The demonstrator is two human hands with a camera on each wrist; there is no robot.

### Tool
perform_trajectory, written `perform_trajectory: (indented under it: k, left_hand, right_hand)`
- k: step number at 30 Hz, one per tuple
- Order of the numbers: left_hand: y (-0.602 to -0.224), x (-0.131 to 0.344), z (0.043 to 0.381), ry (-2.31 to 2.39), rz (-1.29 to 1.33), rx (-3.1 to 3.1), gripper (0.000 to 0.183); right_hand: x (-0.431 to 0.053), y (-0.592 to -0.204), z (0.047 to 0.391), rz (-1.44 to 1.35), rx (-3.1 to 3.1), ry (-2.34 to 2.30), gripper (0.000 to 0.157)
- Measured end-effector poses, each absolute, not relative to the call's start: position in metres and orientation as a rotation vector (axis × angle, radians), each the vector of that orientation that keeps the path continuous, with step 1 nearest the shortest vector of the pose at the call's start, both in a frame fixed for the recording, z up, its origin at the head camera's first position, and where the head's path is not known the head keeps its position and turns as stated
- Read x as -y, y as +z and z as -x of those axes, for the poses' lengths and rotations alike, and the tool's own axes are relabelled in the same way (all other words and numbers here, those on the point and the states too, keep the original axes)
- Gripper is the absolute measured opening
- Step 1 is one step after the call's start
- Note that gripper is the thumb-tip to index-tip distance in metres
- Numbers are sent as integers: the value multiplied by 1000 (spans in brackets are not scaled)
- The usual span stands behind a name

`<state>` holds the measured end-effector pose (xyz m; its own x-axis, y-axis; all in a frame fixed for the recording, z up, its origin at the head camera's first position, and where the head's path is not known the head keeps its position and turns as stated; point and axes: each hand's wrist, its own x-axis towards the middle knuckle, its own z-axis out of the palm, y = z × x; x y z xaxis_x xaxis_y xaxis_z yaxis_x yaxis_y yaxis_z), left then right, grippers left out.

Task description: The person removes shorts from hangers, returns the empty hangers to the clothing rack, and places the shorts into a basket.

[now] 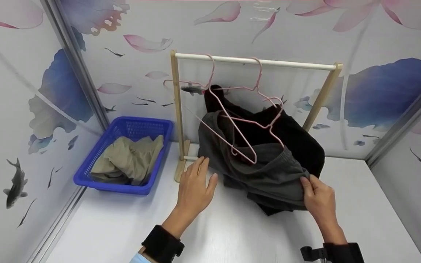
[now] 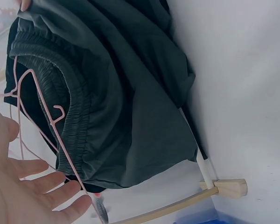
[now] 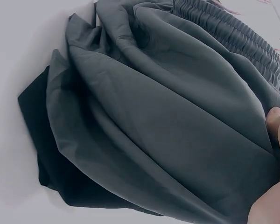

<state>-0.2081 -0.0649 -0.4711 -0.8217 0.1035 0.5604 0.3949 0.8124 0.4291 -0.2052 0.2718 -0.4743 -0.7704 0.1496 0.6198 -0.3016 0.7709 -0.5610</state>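
A dark grey garment with a gathered elastic waistband (image 2: 79,121), which looks like shorts or pants (image 1: 269,171), hangs at the rack's front. My right hand (image 1: 320,195) pinches its right side between thumb and fingers. Beside its left edge my left hand (image 1: 194,188) has its fingers extended and holds nothing. In the left wrist view, those fingers are near a pink wire hanger (image 2: 60,135) at the waist opening. Several pink hangers (image 1: 260,73) show about the rack, two hooked on its rod. A black garment (image 1: 302,137) hangs behind the grey one.
The small rack has wooden posts (image 1: 175,98) and a white top rod (image 1: 298,64). To its left, a blue plastic basket (image 1: 122,187) contains a khaki cloth garment (image 1: 130,157). Printed wall panels enclose the white table (image 1: 225,233).
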Motion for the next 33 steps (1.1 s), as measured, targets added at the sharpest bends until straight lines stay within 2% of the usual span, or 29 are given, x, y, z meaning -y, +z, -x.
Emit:
perform_trajectory:
  k: [4, 10, 18, 25, 33]
  left_hand:
    - [-473, 65, 209, -734, 371, 2465, 50]
    - [-474, 65, 209, -737, 374, 2452, 50]
    - [-475, 66, 209, -736, 371, 2466, 51]
    - [-476, 67, 209, -728, 378, 2445, 50]
    - [-478, 67, 210, -718, 369, 2435, 48]
  right_hand:
    - [-273, -481, 201, -89, 2336, 880, 24]
    - [-273, -492, 193, -101, 2388, 890, 31]
    - [-274, -501, 185, -136, 2399, 888, 29]
    - [-275, -509, 178, -142, 2453, 907, 38]
    - [-275, -518, 170, -76, 2554, 921, 34]
